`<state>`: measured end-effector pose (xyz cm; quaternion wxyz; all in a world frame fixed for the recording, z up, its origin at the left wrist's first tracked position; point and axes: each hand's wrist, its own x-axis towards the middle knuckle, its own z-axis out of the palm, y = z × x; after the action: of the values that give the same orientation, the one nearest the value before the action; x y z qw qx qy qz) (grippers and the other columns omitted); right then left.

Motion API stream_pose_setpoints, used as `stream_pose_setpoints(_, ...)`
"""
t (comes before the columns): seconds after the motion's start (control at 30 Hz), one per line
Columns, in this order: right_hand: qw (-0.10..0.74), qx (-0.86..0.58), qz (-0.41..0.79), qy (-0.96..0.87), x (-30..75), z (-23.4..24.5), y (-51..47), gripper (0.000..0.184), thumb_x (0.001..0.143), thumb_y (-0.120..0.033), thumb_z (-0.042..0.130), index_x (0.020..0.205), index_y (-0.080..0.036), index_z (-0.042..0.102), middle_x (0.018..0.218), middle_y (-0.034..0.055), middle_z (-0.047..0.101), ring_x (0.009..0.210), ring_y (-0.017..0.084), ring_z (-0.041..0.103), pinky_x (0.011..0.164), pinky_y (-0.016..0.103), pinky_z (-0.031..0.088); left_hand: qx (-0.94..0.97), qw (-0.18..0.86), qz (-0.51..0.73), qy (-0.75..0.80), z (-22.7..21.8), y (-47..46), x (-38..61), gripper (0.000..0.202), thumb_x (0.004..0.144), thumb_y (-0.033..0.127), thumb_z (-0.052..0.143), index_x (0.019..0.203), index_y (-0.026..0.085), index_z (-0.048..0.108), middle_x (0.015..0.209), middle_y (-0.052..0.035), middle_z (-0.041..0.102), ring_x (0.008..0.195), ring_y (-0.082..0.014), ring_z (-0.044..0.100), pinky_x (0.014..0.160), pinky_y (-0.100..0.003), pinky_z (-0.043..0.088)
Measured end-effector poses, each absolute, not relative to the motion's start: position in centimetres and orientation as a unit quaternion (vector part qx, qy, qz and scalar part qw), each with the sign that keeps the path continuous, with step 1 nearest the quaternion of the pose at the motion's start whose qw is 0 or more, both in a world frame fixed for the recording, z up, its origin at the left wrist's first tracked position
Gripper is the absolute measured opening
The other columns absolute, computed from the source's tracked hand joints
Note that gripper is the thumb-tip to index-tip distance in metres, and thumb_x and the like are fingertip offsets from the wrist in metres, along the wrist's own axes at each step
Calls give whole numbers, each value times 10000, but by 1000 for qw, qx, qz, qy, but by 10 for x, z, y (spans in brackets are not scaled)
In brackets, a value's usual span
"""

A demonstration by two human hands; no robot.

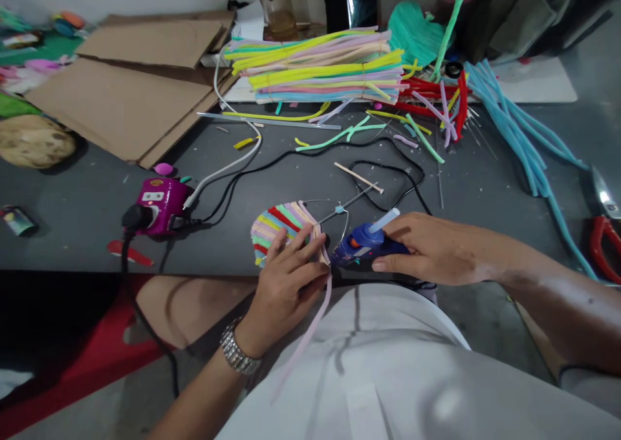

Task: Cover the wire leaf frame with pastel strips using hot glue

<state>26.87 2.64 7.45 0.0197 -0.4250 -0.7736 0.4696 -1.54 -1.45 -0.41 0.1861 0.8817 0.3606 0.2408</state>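
Note:
My left hand presses its fingers on a rounded piece covered in rows of coloured pipe cleaners, at the table's front edge. A loose pink pipe cleaner trails from under that hand onto my lap. My right hand is closed around a blue hot glue gun with a clear glue stick poking out of its back. The gun's nozzle is at the right edge of the striped piece; whether it touches cannot be told. Its wire stand shows just above.
A purple power adapter with cords sits left. Bundled pipe cleaners lie at the back, beside folded cardboard. Blue pipe cleaners and red-handled scissors lie right. A black cable crosses the table among scraps.

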Motion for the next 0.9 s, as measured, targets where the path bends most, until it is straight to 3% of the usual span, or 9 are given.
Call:
stream_pose_setpoints(0.43, 22, -418, 458, -785, 269, 71, 29, 301, 987, -446, 560, 1028, -218, 751, 950, 56, 761, 802, 211, 664, 753, 305, 440, 885, 184, 237, 357, -4, -15, -17, 125, 950, 125, 618, 980, 219, 695, 1425, -121, 669, 1487, -296, 468, 1250, -607, 291)
stream_pose_setpoints(0.9, -1, -430, 445, -786, 267, 67, 29, 310, 971, -497, 556, 940, -224, 699, 957, 63, 748, 904, 249, 672, 767, 325, 433, 885, 187, 242, 351, -7, -14, -17, 117, 958, 125, 618, 992, 217, 682, 1430, -135, 662, 1498, -304, 451, 1235, -637, 285)
